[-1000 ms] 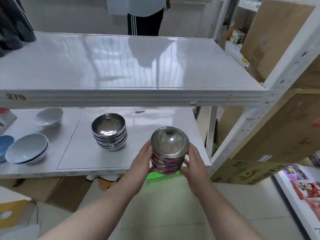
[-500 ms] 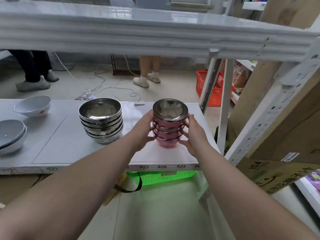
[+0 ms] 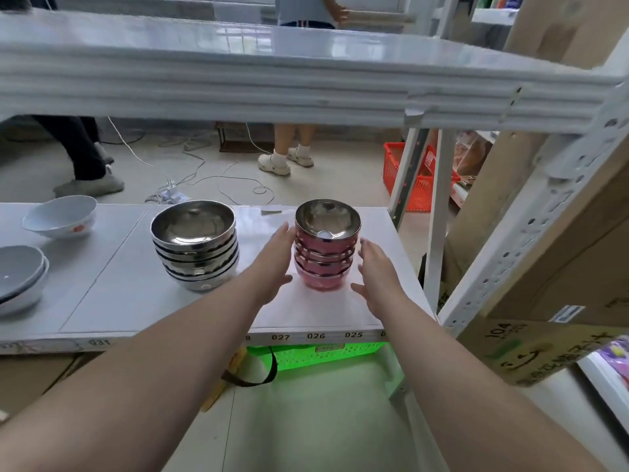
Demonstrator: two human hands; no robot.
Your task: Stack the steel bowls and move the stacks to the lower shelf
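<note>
1. Bowls, steel, sit in two stacks on the lower shelf (image 3: 136, 301), a white panel with numbered tags 025, 026, 027 along its front edge.
2. Upper shelf (image 3: 272, 80) spans the whole width above; its thick ribbed front edge hangs over the stacks, leaving an open band of room between the two levels.
3. Perforated white upright (image 3: 531, 233) slants at the right, past the lower shelf's right edge; cardboard boxes (image 3: 561, 233) stand behind it.
4. Silver stack (image 3: 195, 247), wider, stands mid-shelf, well back from the front edge, with bare panel to its left and in front.
5. Pink stack (image 3: 325, 253), narrower, with pink outer walls and a steel inside, stands upright just right of the silver stack. Bare shelf shows between it and the right edge and in front of it.
6. Left hand (image 3: 275, 264) is open, fingers spread flat, fingertips at or touching the pink stack's upper left side; contact too fine to call.
7. Right hand (image 3: 374, 270) is open, palm facing the stack's right side, a narrow gap showing between them.
8. White bowl (image 3: 59, 216) tilts near the back left; grey bowls (image 3: 20, 274), nested, sit at the far left edge of view.
9. Green basket (image 3: 323, 356) glows under the shelf's front edge.
</note>
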